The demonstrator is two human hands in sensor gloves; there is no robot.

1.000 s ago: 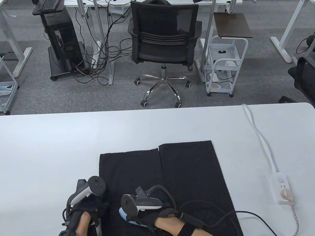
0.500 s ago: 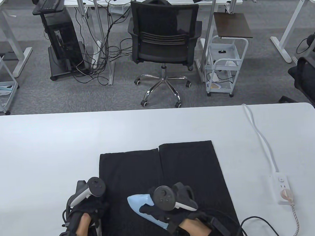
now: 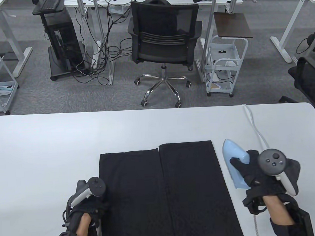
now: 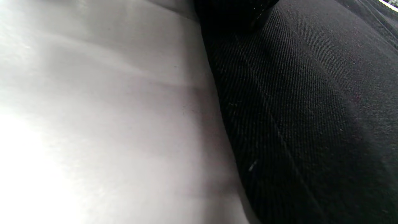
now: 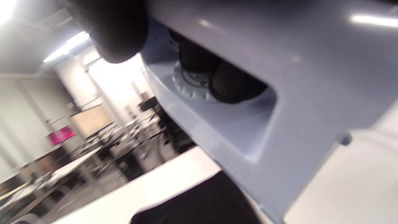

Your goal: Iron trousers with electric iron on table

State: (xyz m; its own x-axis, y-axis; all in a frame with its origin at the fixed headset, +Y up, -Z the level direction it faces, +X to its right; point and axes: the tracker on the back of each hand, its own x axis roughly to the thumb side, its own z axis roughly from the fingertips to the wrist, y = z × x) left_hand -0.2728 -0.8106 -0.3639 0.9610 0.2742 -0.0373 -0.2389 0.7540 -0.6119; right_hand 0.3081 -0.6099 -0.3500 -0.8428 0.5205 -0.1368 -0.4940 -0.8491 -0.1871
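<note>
gloved fingers [image 5: 231,84] curl through the handle slot of the pale blue electric iron [image 3: 235,164], just over its ribbed dial [image 5: 191,81], so the right hand [image 3: 257,174] grips that handle. the iron sits just right of the trousers [image 3: 167,194], apart from the cloth, nose pointing toward the far edge of the white table [image 3: 55,145]; whether its soleplate touches the tabletop is hard to tell. the left hand [image 3: 87,209] rests at the trousers' left edge near the bottom, fingers buried under the tracker [image 3: 91,190], so their spread cannot be told. the left wrist view gives only black twill against the bare table. the trousers lie flat, both legs side by side, their near end cut off by the frame. right of the trousers, the power strip is hidden behind the right hand; only its white cable [image 3: 256,128] shows, running toward the far edge. beyond the trousers, an office chair [image 3: 166,40] and a white trolley [image 3: 226,63], contents too small to name.
</note>
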